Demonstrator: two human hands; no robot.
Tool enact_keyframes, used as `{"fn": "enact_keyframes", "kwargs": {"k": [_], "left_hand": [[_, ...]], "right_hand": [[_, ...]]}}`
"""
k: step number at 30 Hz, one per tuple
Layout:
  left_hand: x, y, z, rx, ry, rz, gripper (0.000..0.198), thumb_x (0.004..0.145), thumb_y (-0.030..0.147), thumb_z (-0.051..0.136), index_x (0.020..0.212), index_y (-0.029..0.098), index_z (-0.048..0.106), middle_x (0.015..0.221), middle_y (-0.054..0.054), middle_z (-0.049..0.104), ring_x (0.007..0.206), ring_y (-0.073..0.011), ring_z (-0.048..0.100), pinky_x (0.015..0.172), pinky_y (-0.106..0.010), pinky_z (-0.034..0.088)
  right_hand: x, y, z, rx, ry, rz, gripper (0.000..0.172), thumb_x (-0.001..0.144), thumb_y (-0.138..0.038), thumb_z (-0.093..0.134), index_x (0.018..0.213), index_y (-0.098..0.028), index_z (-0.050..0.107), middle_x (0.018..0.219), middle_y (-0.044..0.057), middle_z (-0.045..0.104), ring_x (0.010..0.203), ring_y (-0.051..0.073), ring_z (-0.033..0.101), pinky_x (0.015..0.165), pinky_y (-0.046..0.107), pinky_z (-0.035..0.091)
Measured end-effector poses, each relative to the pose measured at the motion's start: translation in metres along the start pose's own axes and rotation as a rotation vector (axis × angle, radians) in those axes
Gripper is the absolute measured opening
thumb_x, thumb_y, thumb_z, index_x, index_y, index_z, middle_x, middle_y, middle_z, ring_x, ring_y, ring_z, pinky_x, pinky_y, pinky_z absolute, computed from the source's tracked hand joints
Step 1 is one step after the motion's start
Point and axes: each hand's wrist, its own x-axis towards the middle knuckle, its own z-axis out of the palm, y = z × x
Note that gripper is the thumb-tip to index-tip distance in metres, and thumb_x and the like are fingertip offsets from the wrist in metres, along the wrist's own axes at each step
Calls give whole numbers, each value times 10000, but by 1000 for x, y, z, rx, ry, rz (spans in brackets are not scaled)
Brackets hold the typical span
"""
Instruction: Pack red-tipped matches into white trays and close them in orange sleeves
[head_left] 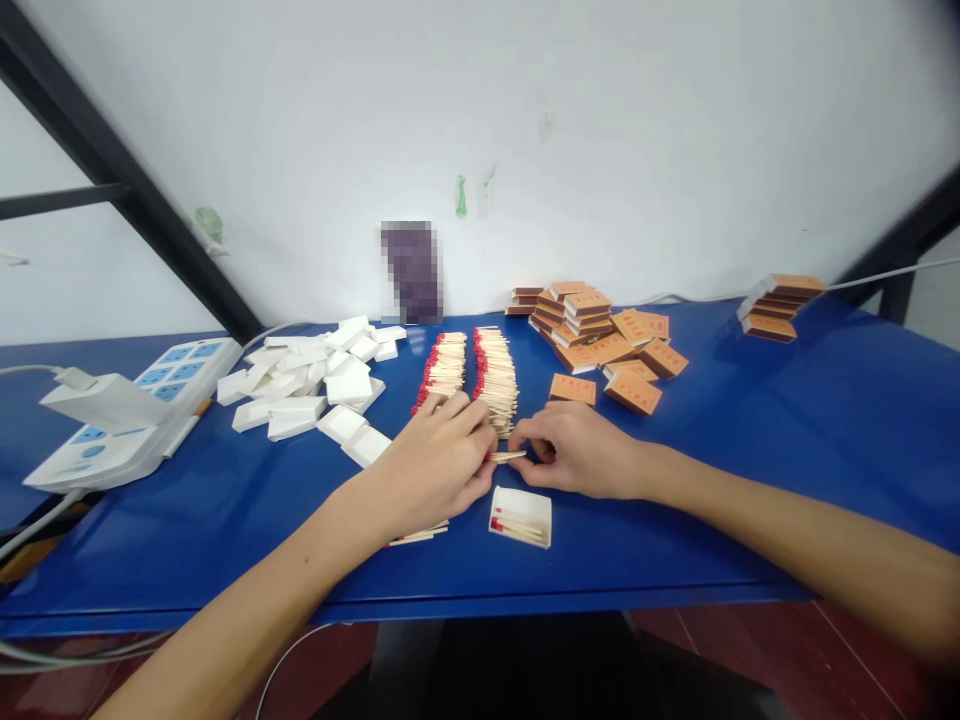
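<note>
My left hand (439,455) and my right hand (574,450) meet at the middle of the blue table (750,480), fingers pinched together on a small bundle of matches (508,457) held between them. Just in front lies an open white inner tray (521,516) with a few red-tipped matches in it. A few loose matches (420,536) poke out from under my left hand. Behind the hands two long rows of red-tipped matches (472,372) lie on the table.
A heap of empty white trays (315,385) lies at the left. Orange matchbox sleeves (600,335) are piled at the right, another stack (776,305) farther right. A white power strip (124,415) with cables sits at the left edge. The wall stands close behind.
</note>
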Motion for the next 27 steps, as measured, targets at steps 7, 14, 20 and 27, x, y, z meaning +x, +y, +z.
{"fn": "enact_keyframes", "kwargs": {"k": [7,14,20,27], "left_hand": [[1,1,-3,-53,7,-19,212,978,256,481,895,158,649,968,-79,580,973,-242,519,911,-413,420],[0,0,-2,-99,24,-44,171,950,286,529,922,166,648,970,-76,589,998,-258,517,939,-445,412],[0,-1,-1,-107,14,-31,177,954,270,526,906,163,659,978,-79,579,1012,-258,510,956,-442,409],[1,0,-3,-71,-7,-11,202,972,261,508,900,149,660,971,-86,582,992,-255,509,933,-434,413]], "right_hand": [[0,0,-4,35,-13,4,55,842,-211,668,824,-183,710,561,-43,579,544,111,506,648,254,358],[-2,1,-3,26,18,-51,120,877,-269,657,852,-177,729,566,-27,584,557,122,519,659,265,364],[-3,0,-5,14,8,-62,106,867,-267,666,863,-179,723,565,-34,585,551,119,512,652,264,352],[0,-2,-5,9,-40,-2,83,853,-261,680,847,-181,701,576,-41,583,552,115,503,622,257,327]]}}
